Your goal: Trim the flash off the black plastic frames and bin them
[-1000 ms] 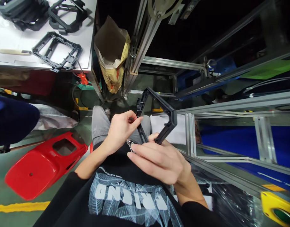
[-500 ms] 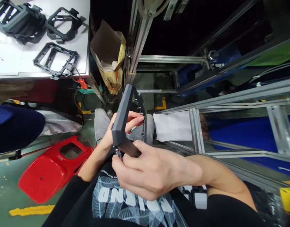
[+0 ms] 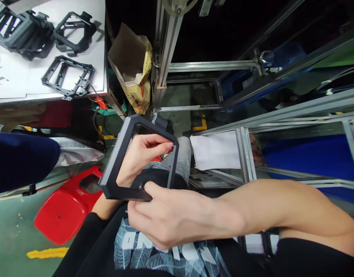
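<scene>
Surface [image 3: 26, 86]: white, far left and up, carrying a flat dark frame [image 3: 67, 77] near its front edge and a stack of like frames [image 3: 23, 29] behind it.
Blue sleeve [image 3: 20, 161]: another person's arm at the left edge, well apart from the work.
Red seat [image 3: 67, 209]: lying on the green floor beside the person's knee.
Paper bag [image 3: 133, 73]: open, standing between the surface and the aluminium rack [image 3: 246, 154].
Grey frame [image 3: 120, 161]: held over the lap, tilted, its opening facing the person; this is the piece in hand.
Left hand [image 3: 142, 154]: reaching through the frame's opening, fingertips [image 3: 168, 145] pinched against the inside of the right rail, where something small and red [image 3: 158, 157] shows; whether it holds that red piece I cannot tell.
Right hand [image 3: 171, 217]: closed on the frame's lower bar, thumb on top, with a small metal part [image 3: 141, 187] just at the thumb tip.
Doing it well, as I judge: keep the lower bar clamped firmly so the frame does not twist, and let the left fingertips work lightly on the rail.
Watch for: the frame is thin, so a hard squeeze could flex it, and the small parts could drop to the floor.
White sheet [image 3: 213, 150]: lying on the rack to the right of the knee.
</scene>
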A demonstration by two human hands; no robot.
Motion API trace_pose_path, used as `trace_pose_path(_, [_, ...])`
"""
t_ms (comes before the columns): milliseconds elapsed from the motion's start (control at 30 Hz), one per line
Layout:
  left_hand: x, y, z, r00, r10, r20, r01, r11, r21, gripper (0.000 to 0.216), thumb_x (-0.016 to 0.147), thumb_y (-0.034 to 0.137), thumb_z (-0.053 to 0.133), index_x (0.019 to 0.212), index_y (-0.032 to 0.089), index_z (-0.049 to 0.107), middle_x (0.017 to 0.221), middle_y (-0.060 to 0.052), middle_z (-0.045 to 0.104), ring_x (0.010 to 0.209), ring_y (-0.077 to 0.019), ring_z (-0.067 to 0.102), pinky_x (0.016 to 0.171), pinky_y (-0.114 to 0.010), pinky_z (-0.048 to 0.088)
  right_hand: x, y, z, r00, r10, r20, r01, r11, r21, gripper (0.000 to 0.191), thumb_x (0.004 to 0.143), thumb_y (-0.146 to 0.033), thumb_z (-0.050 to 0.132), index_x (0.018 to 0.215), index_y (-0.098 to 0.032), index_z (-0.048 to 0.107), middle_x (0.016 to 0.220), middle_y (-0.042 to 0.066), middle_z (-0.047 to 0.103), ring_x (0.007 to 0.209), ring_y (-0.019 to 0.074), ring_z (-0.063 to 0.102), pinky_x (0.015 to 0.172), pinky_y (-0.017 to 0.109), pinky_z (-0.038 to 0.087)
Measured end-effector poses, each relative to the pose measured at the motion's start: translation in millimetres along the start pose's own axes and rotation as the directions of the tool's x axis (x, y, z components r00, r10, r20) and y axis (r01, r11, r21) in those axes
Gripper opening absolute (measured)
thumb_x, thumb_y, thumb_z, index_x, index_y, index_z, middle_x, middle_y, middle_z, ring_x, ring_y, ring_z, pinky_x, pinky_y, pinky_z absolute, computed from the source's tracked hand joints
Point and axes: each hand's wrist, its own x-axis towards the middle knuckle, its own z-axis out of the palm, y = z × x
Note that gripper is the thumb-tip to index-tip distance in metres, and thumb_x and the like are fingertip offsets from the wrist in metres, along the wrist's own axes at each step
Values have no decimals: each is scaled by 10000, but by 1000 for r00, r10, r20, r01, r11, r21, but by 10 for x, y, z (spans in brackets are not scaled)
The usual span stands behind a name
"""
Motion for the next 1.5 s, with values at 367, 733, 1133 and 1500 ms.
trace_pose_path(367, [-18, 49, 95, 994, 43, -98, -52, 995, -90, 182, 694, 204, 1040, 795, 183, 890, 718, -14, 772, 628, -71, 625, 588, -116, 510, 26, 61, -17, 999, 10, -49, -8, 999, 34, 322, 1094, -125, 554, 1126, -158, 873, 1131, 76, 725, 887, 195, 602, 665, 332, 472])
trace_pose_path(733, [6, 33, 92, 992, 38, -118, -52, 992, -116, 257, 676, 270, 1058, 813, 161, 872, 721, -30, 737, 651, -100, 628, 609, -175, 523, -44, 101, -68, 986, 66, -150, -61, 997, 38, 305, 1108, -160, 557, 1049, -142, 856, 1113, 83, 711, 854, 182, 559, 614, 339, 458])
trace_pose_path(1133, [74, -169, 31, 996, 16, -83, -22, 997, -77, 365, 793, 456, 1015, 980, 160, 909, 864, -68, 809, 744, -136, 693, 668, -216, 553, -175, 143, -62, 954, 115, -278, -92, 991, 94, 217, 1112, -195, 665, 1046, -114, 856, 1139, 110, 736, 903, 216, 608, 617, 373, 454])
trace_pose_path(1500, [-91, 86, 171, 995, 39, -94, -51, 990, -132, 240, 750, 338, 1057, 893, 203, 919, 884, -48, 810, 759, -114, 721, 698, -172, 600, -55, 107, -106, 981, 52, -186, -34, 995, 96, 243, 1105, -157, 616, 1003, -154, 837, 1112, 47, 721, 892, 170, 559, 657, 340, 429])
